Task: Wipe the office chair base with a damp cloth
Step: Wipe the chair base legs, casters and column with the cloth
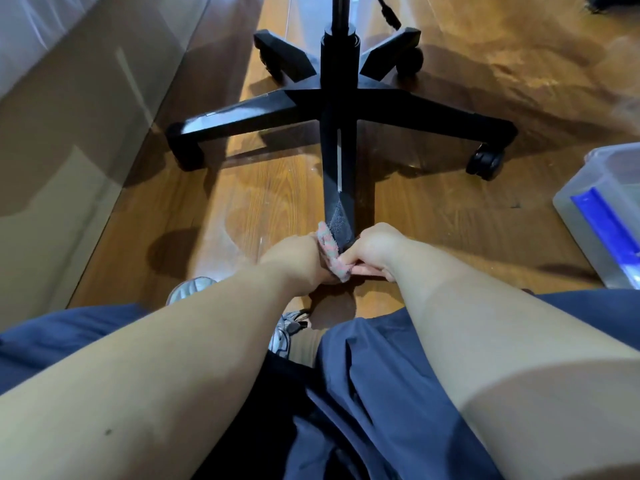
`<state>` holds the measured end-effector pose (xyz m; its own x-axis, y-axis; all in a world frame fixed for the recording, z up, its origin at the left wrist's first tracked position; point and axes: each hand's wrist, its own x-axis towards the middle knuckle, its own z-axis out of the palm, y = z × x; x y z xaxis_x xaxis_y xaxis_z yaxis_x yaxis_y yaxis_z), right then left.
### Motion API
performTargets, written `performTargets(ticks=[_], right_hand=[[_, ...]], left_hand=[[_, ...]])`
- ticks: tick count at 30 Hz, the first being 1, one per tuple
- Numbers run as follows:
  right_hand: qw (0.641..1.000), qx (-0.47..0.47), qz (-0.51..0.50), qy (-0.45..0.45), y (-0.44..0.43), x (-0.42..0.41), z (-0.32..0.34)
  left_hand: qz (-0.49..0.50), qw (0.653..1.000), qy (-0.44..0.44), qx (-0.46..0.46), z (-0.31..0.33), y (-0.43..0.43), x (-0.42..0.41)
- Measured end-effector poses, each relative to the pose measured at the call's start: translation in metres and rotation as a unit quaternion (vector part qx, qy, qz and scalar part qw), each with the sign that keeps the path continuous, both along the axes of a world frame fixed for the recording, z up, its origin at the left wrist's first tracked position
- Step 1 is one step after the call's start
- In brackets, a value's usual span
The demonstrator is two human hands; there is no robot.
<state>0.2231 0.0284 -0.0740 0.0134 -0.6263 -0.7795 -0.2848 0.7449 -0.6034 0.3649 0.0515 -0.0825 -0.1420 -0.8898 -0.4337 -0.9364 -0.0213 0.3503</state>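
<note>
Wrapping the tip of the base's (339,98) near leg, the cloth (330,249) is stretched between both hands. The right hand's (375,252) fingers (367,270) are clamped on one end; the left hand (301,254) grips the other, its fingers mostly hidden. A hard pull could, I judge, roll the base on its castors (485,161) toward the knees, or slip the cloth off the leg's end. A box (602,216) sits near on the floor (450,209). No writing is readable.

I see the chair base (339,98) standing on the wood floor (433,209). At the tip of its nearest leg, the left hand (301,258) and right hand (374,252) grip the cloth (330,251), which is draped over that leg. A plastic bin (595,202) sits right of the base.
</note>
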Motion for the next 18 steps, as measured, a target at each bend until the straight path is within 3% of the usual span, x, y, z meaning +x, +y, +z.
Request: performTargets(ticks=[5,9,12,15,16,18], right_hand=[[0.998,0.044,-0.01,-0.052,-0.004,-0.005,-0.002],[0.993,0.081,0.002,-0.082,-0.012,-0.011,-0.002],[0.993,0.074,-0.02,-0.093,-0.017,-0.012,0.0],[0.995,0.051,-0.016,-0.082,-0.015,-0.013,0.0],[0.996,0.045,-0.005,-0.081,-0.015,-0.013,0.0],[0.995,0.04,0.016,-0.087,-0.015,-0.013,-0.002]], left_hand=[[-0.024,0.991,-0.119,-0.06,-0.011,-0.007,-0.006],[-0.053,0.991,-0.075,-0.096,-0.006,-0.018,0.008],[0.016,0.998,-0.025,-0.049,-0.006,-0.022,0.023],[0.171,0.979,0.1,0.048,-0.007,-0.018,0.019],[0.222,0.953,0.185,0.094,-0.006,-0.018,0.015],[0.292,0.862,0.362,0.201,-0.002,-0.018,0.01]])
